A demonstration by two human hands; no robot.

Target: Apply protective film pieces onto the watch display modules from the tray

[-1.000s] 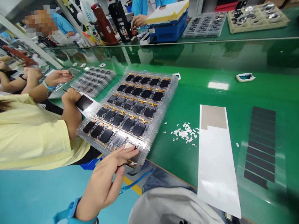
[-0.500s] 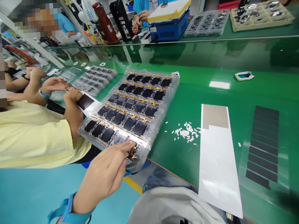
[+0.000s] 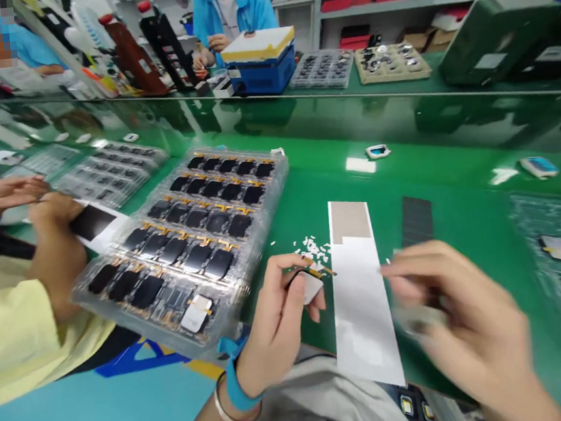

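Observation:
Between its thumb and fingers, my left hand [image 3: 273, 326] grips a small screen module [image 3: 311, 288], pale face up, a thin flex cable sticking out to the right. My right hand [image 3: 472, 325] is smeared by motion over the bench, right of a long white paper sheet [image 3: 366, 321]; whether it holds anything is unclear. Behind it lies a strip of dark rectangles [image 3: 416, 215], partly covered. To the left, a clear plastic tray [image 3: 258, 238] carries rows of dark screen modules. One pale-backed module [image 3: 196, 313] lies in its front row.
Small white scraps [image 3: 313, 247] are scattered beside the paper. Another tray [image 3: 529, 241] with pale modules stands at the right. A co-worker's hands [image 3: 48, 198] work at the left, near a white card with a dark panel [image 3: 92, 223]. A blue box [image 3: 263, 71] stands on the back shelf.
My left hand has moved right from the tray's front corner and now holds a screen module. A pale-backed module shows in the tray. My right hand has come into view, and the camera has turned right.

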